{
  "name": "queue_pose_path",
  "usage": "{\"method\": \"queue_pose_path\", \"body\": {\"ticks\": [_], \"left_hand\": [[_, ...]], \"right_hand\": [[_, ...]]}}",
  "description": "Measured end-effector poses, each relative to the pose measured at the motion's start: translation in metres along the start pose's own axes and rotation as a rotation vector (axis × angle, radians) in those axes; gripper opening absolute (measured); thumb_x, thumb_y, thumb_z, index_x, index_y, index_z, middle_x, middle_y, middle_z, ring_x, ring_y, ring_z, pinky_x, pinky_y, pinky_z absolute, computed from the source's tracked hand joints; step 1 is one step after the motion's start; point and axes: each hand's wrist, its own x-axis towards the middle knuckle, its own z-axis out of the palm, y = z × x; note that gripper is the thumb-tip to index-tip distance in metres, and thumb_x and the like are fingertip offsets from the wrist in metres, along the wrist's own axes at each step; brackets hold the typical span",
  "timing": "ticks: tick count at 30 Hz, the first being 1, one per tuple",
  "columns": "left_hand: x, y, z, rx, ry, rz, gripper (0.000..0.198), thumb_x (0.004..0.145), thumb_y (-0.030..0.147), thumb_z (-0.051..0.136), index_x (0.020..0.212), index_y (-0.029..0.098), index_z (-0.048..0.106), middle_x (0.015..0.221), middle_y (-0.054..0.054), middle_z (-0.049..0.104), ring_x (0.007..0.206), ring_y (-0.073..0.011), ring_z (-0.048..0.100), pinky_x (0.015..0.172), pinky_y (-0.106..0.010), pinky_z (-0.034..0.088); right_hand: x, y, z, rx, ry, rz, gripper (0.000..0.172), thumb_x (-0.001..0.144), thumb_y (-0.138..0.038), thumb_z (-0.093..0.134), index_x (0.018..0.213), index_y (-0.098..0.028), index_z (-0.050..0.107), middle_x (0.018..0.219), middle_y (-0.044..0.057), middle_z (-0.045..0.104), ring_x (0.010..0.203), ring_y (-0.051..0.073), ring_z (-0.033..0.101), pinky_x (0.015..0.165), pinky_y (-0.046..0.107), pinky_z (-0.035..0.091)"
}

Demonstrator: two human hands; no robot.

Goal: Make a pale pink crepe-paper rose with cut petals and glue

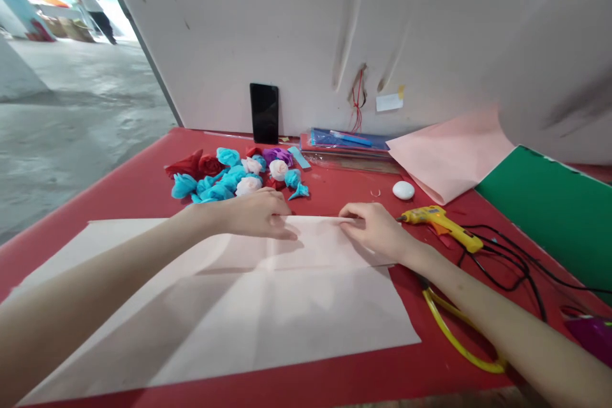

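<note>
A large pale pink sheet of paper [296, 319] lies across the red table, with its far part folded over into a strip. My right hand [377, 229] pinches the folded far edge near its right end, thumb and fingers closed on the paper. Over the middle of that strip is my left hand [258, 213], its fingers loosely bent and thumb apart from them; whether it touches the paper is hard to tell. Just beyond the left hand sits a heap of crepe paper flowers [224, 182] in blue, red, white and purple.
A yellow glue gun [444, 226] with a black cord lies right of my right hand, near a white egg-shaped object [403, 190] and yellow-handled scissors [459, 331]. Behind are a phone [264, 113], plastic-wrapped packs [349, 146], a curled pink sheet [454, 153] and a green board [549, 217].
</note>
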Motion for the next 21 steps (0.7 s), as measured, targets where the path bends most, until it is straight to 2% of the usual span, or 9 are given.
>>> {"method": "queue_pose_path", "body": {"ticks": [4, 9, 13, 15, 18, 21], "left_hand": [[0.001, -0.002, -0.004, -0.013, -0.094, -0.054, 0.038, 0.072, 0.054, 0.057, 0.059, 0.018, 0.056, 0.073, -0.004, 0.061, 0.074, -0.0204, 0.056, 0.066, -0.028, 0.04], [-0.001, 0.002, -0.015, -0.06, -0.198, -0.165, 0.039, 0.068, 0.058, 0.058, 0.068, 0.019, 0.063, 0.081, -0.006, 0.065, 0.08, -0.0246, 0.059, 0.069, -0.029, 0.043], [0.0, 0.002, -0.03, -0.12, -0.28, -0.304, 0.057, 0.076, 0.067, 0.039, 0.097, 0.022, 0.067, 0.105, -0.01, 0.067, 0.092, -0.0289, 0.061, 0.071, -0.031, 0.045], [0.001, 0.003, -0.036, -0.16, -0.316, -0.34, 0.062, 0.081, 0.066, 0.027, 0.103, 0.023, 0.065, 0.112, -0.009, 0.066, 0.096, -0.0283, 0.061, 0.073, -0.032, 0.046], [0.004, 0.008, -0.039, -0.234, -0.364, -0.313, 0.062, 0.086, 0.061, 0.019, 0.093, 0.025, 0.069, 0.108, -0.005, 0.067, 0.095, -0.0236, 0.061, 0.08, -0.031, 0.045], [0.005, 0.012, -0.039, -0.278, -0.376, -0.285, 0.058, 0.088, 0.058, 0.022, 0.083, 0.025, 0.07, 0.102, -0.003, 0.068, 0.096, -0.0214, 0.06, 0.085, -0.03, 0.044]], "right_hand": [[-0.003, 0.001, -0.001, 0.003, 0.027, -0.007, 0.009, 0.078, -0.013, 0.054, 0.077, -0.018, 0.061, 0.079, 0.001, 0.068, 0.073, 0.016, 0.062, 0.064, 0.025, 0.043], [-0.012, -0.005, -0.003, -0.067, 0.114, -0.089, 0.008, 0.078, -0.013, 0.053, 0.077, -0.017, 0.06, 0.078, 0.003, 0.066, 0.074, 0.018, 0.059, 0.064, 0.028, 0.041], [-0.017, -0.012, -0.006, -0.117, 0.214, -0.201, 0.01, 0.079, -0.011, 0.05, 0.078, -0.015, 0.059, 0.073, 0.004, 0.062, 0.069, 0.017, 0.057, 0.062, 0.028, 0.041], [-0.024, -0.016, -0.006, -0.137, 0.27, -0.272, 0.012, 0.081, -0.011, 0.048, 0.079, -0.014, 0.059, 0.074, 0.005, 0.062, 0.069, 0.017, 0.056, 0.062, 0.029, 0.042], [-0.043, -0.021, -0.006, -0.167, 0.338, -0.379, 0.014, 0.083, -0.01, 0.046, 0.081, -0.013, 0.059, 0.076, 0.007, 0.063, 0.071, 0.018, 0.054, 0.065, 0.032, 0.044], [-0.07, -0.027, -0.005, -0.205, 0.383, -0.497, 0.014, 0.082, -0.006, 0.046, 0.086, -0.012, 0.059, 0.08, 0.008, 0.065, 0.077, 0.019, 0.055, 0.072, 0.034, 0.047]]}}
